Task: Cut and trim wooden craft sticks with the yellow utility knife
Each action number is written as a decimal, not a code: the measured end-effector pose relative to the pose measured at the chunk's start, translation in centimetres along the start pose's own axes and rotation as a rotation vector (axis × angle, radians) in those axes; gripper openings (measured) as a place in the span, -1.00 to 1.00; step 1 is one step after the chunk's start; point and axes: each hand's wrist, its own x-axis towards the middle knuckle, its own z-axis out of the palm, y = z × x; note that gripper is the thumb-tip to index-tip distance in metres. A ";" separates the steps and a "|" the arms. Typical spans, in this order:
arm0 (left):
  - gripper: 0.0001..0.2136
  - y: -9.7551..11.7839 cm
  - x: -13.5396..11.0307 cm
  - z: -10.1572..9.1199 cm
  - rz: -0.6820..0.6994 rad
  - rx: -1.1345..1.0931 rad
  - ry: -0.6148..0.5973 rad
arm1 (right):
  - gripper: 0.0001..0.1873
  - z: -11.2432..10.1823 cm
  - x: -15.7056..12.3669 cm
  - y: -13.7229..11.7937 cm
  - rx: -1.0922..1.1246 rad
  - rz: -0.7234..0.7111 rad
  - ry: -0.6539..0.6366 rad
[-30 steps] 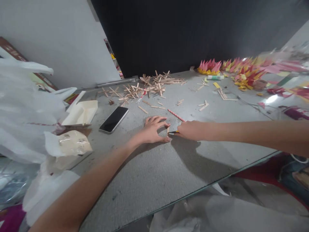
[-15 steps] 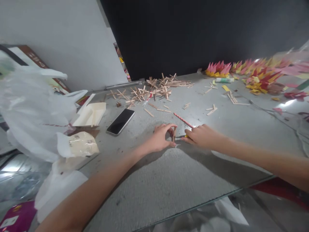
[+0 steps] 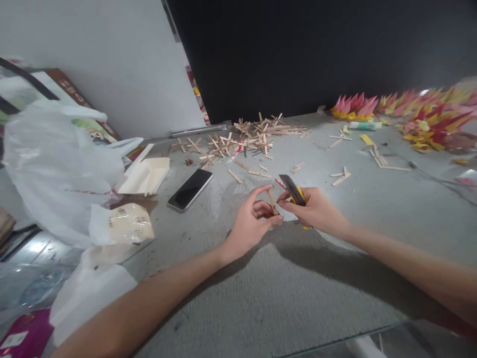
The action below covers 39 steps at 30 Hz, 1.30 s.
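My left hand (image 3: pixel 253 214) pinches a small wooden craft stick (image 3: pixel 272 200) between thumb and index finger, just above the grey table (image 3: pixel 231 298). My right hand (image 3: pixel 316 209) is closed on a utility knife (image 3: pixel 292 189) with a dark, wide blade end and a yellow body. The blade end points up and to the left, apart from the stick. Behind the knife shows the tip of a thin red-and-white patterned rod (image 3: pixel 280 184); the rest is hidden, so I cannot tell if it lies on the table.
A heap of crossed craft sticks (image 3: pixel 257 136) lies at the back, with loose sticks (image 3: pixel 341 175) nearer. Left are a phone (image 3: pixel 191 189), a paper tray (image 3: pixel 156 174) and a white plastic bag (image 3: pixel 55 154). Pink and yellow paper flowers (image 3: pixel 354 107) and a glue tube (image 3: pixel 365 125) stand back right.
The knife has swung from pointing at the stick to pointing up and away from it. The stick has tilted in my left hand. The view has shifted slightly left.
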 end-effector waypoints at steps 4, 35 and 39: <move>-0.39 0.3 -0.5 0.4 0.018 -0.022 0.070 | -0.58 0.5 -0.3 0.2 -0.013 -0.032 0.003; -0.75 0.2 -0.8 -0.1 0.017 0.223 -0.116 | -0.70 -0.8 -1.6 0.1 0.148 -0.129 0.044; -0.76 0.3 -0.8 -0.4 0.061 0.297 -0.116 | -0.76 -1.2 -1.4 0.1 -0.001 -0.163 0.070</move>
